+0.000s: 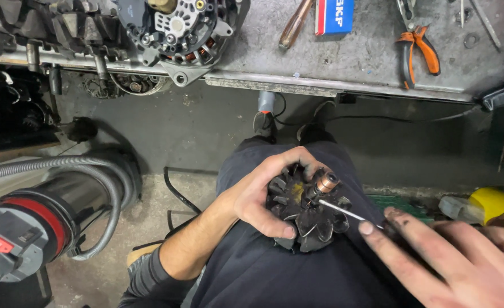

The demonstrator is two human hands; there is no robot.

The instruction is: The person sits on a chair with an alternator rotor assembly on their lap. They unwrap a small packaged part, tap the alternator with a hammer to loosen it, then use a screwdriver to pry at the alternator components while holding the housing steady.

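The rotor [309, 208] rests on the person's lap, below the surface [366, 54]. The thin tool [343, 210] may slip off the copper ring [326, 182] and scratch it, because its tip touches only lightly. The left hand [263, 197] keeps a half-closed grip around the rotor; the right hand [446, 256] pinches the tool's handle.
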